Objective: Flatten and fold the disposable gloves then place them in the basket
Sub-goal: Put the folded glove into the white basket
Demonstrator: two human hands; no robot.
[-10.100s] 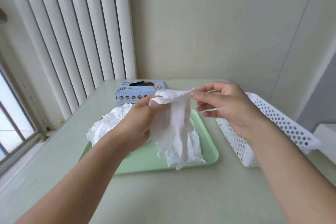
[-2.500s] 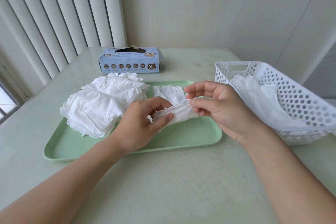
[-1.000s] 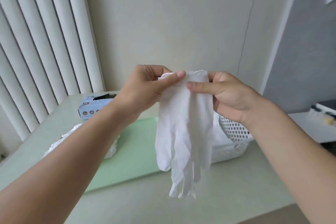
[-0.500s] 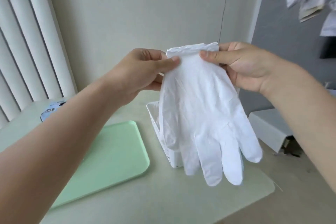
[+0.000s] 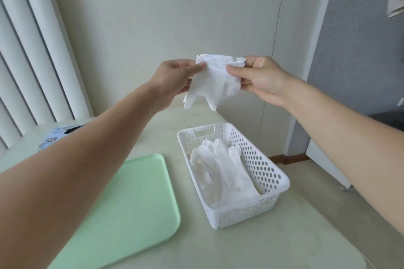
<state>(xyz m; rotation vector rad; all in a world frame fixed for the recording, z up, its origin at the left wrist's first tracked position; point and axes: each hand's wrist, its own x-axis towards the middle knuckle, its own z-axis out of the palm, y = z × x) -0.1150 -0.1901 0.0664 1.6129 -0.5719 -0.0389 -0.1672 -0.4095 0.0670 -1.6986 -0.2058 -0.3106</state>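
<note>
A white disposable glove (image 5: 215, 82) hangs in the air above the far end of the table, bunched and short with its fingers drawn up. My left hand (image 5: 175, 78) pinches its upper left corner between thumb and fingers. My right hand (image 5: 258, 78) pinches the upper right corner of the cuff. Below them stands the white perforated basket (image 5: 265, 168) with flattened white gloves (image 5: 223, 170) lying inside it.
A green tray (image 5: 131, 203) lies left of the basket, partly behind my left forearm. A blue glove box (image 5: 54, 136) sits at the back left near the vertical blinds. The table's right edge runs just beyond the basket.
The glove hung full length with its fingers down; now it is bunched up shorter between both hands. My hands have reached further out, and the view tilted down onto the basket.
</note>
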